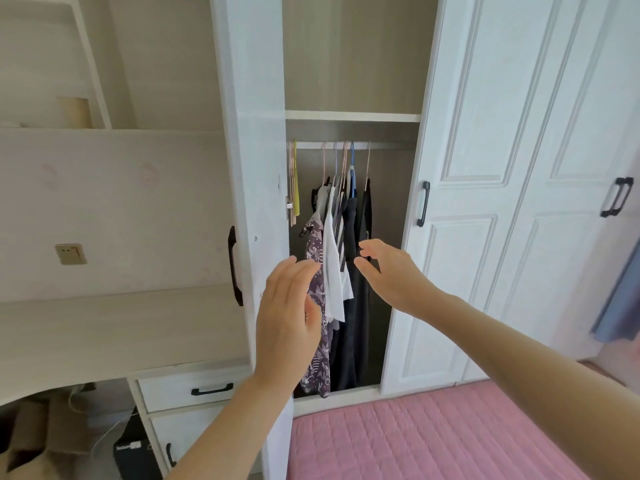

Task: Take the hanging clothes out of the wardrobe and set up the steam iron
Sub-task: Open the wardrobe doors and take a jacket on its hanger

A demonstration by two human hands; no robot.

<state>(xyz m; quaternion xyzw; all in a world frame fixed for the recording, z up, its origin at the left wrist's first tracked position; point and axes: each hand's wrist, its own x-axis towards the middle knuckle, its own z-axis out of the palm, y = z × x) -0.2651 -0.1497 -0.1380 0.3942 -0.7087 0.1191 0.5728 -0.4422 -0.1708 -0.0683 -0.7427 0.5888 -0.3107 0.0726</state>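
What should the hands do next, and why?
Probably reach a bit further in and gather the clothes together. The left hand and right hand are open and hold nothing, one on each side of the clothes, which hang from the rail inside the open wardrobe.

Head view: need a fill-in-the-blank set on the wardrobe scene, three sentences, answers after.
1. The clothes hang on a rail behind a wardrobe door that stands ____.
2. The left hand and the right hand are raised in front of the clothes and hold ____.
3. The quilted bedcover in the foreground is ____ in colour.
Missing words: open; nothing; pink.
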